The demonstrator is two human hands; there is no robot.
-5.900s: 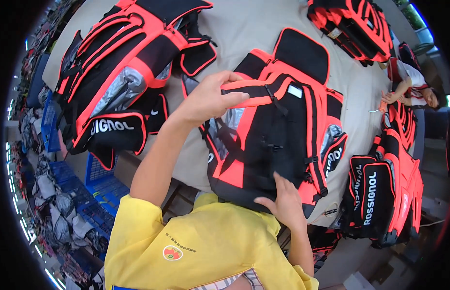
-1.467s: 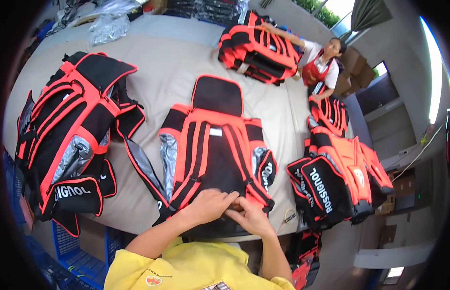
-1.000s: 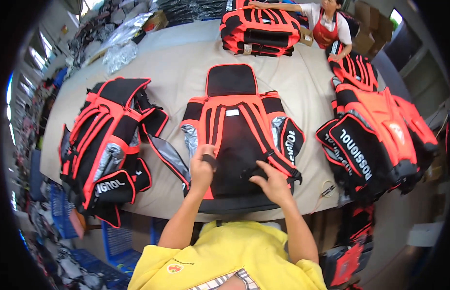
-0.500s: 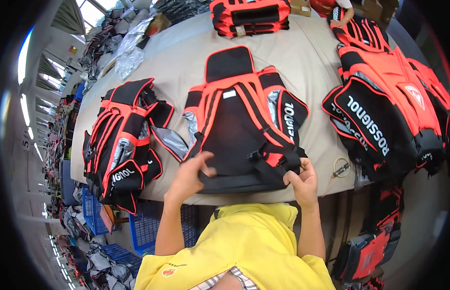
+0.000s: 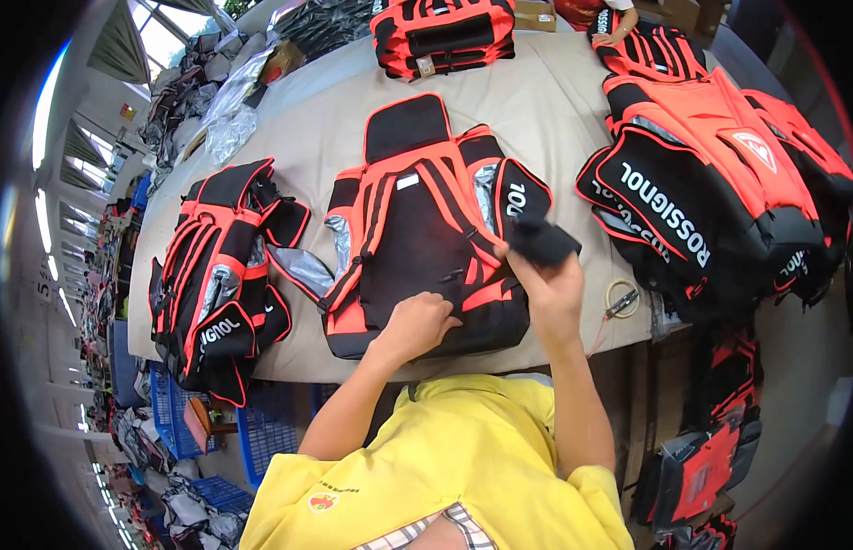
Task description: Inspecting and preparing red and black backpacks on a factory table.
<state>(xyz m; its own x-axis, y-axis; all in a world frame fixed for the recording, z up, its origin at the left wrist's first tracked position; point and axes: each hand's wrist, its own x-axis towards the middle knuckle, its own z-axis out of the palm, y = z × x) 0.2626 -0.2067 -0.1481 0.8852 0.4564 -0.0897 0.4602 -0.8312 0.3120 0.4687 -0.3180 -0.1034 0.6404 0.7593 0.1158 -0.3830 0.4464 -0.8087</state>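
Here, two hands work the near end of a red-and-black backpack at the table's front edge.

Toward the left edge of the table [image 5: 573,101] a second backpack [image 5: 220,280] lies apart, seemingly waiting its turn. The middle backpack [image 5: 426,229] lies flat, straps up, its bottom overhanging the front edge, probably so it is within easy reach. The left hand [image 5: 417,323] rests on its lower panel with fingers curled under, pressing the fabric down. Just right of it, the right hand [image 5: 550,284] is raised above the bag's lower right corner, fingers pinched on a dark flap [image 5: 541,240], perhaps a pocket or strap end. Larger bags [image 5: 710,197] crowd the right edge.
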